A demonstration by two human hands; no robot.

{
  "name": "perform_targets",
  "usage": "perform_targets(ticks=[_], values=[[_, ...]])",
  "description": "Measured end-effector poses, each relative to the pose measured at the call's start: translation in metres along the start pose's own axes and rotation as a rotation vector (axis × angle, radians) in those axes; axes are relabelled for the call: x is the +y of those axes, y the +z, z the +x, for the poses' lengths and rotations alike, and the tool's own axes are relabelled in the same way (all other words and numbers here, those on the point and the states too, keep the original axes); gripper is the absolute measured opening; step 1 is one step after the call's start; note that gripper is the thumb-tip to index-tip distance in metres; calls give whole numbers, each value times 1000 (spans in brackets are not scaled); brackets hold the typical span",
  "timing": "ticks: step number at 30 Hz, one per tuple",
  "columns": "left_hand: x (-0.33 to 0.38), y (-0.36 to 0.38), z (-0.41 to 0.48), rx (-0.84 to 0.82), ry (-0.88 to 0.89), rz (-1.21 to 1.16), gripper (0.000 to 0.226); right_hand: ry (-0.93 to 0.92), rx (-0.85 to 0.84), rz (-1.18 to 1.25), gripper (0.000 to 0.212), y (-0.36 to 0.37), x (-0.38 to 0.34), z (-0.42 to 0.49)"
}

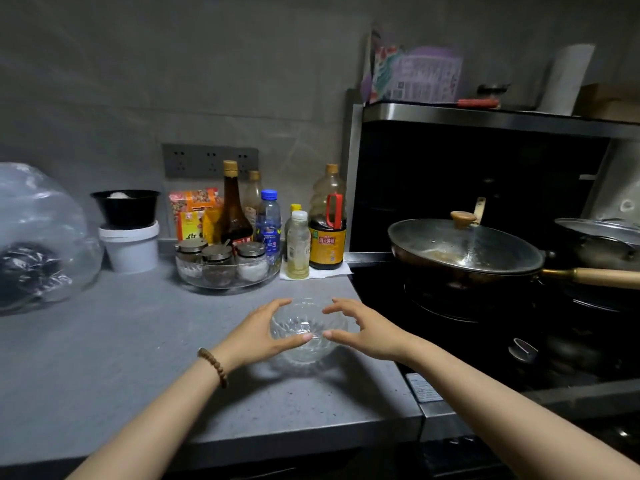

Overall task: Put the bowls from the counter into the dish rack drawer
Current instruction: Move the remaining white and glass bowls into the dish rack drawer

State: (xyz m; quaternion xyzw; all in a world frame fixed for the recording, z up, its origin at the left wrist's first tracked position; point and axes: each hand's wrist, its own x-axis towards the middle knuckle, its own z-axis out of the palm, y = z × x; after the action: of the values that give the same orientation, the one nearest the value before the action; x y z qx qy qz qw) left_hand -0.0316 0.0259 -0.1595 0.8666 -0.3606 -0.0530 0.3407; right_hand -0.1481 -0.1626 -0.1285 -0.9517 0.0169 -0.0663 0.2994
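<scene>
Clear glass bowl (pixel 306 329) on the grey bench (pixel 138 358) near its right edge, left hand (pixel 258 332) and right hand (pixel 367 336) cupped either side, each grip spread open, rim partly hidden by both hands, contact with the glass perhaps not made, dim light blurring its outline

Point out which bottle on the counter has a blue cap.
The clear water bottle, right of the tall dark bottle and behind the jar tray; every other cap is gold, yellow or white.
</scene>
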Motion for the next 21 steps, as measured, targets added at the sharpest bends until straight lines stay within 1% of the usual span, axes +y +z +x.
perform_targets(ticks=[5,8,14,17,21], values=[[-9,3,4,-34,40,-61,92,6,-23,12,33,7,5,6],[-13,6,4,-8,61,-75,85,14,4,15,21,10,8,7],[-18,14,6,80,86,-152,70,7,66,71,21,16,9,8],[-17,12,8,132,85,-242,65,11,106,173,21,15,4,7],[-2,3,14,238,98,-389,57,-27,180,297,18,4,-4,9]])
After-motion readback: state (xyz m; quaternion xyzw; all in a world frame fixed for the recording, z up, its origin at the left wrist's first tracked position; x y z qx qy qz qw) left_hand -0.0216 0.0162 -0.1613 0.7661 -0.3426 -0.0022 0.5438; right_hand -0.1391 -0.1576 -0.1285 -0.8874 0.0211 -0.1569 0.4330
